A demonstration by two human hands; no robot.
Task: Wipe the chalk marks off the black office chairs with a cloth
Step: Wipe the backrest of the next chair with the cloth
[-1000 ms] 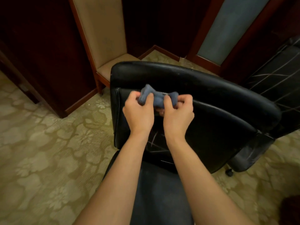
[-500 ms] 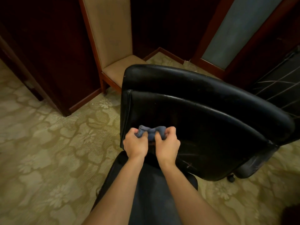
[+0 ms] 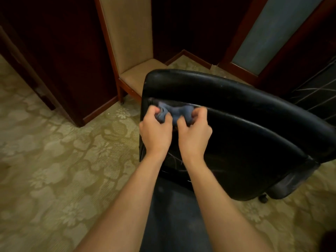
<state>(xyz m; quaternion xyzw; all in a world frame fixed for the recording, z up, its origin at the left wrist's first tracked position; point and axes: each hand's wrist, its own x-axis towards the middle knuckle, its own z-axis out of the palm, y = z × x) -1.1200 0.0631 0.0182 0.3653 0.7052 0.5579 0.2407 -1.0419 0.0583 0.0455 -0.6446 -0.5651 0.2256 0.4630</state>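
seat: the dark seat pad of the black office chair (image 3: pixel 236 142) runs up the lower middle of the view, between the two bare forearms.
left hand: the left hand (image 3: pixel 155 132) grips the left end of the blue cloth (image 3: pixel 174 111), fingers curled tight over it, knuckles up.
right hand: the right hand (image 3: pixel 194 135) grips the right end of the same cloth, fingers curled and clamped on it; the two hands sit just beside each other.
cloth: bunched into a short roll between the hands, pressed against the backrest near its upper left corner, right under the padded top roll.
chalk marks: faint pale lines (image 3: pixel 175 159) show low on the backrest, just past the wrists; somewhat blurred.
armrest: a dark armrest (image 3: pixel 289 186) sticks out at the chair's lower right, with a caster (image 3: pixel 263 198) under it.
floor: green-beige floral carpet (image 3: pixel 54 160) all round.
far left: a beige upholstered chair (image 3: pixel 134 51) with red wood frame stands just behind the office chair, against dark wood panelling (image 3: pixel 63 51).
far right: a second black chair (image 3: pixel 316 95) crossed with white chalk lines sits at the right edge; a frosted glass panel (image 3: pixel 276 30) rises above it.
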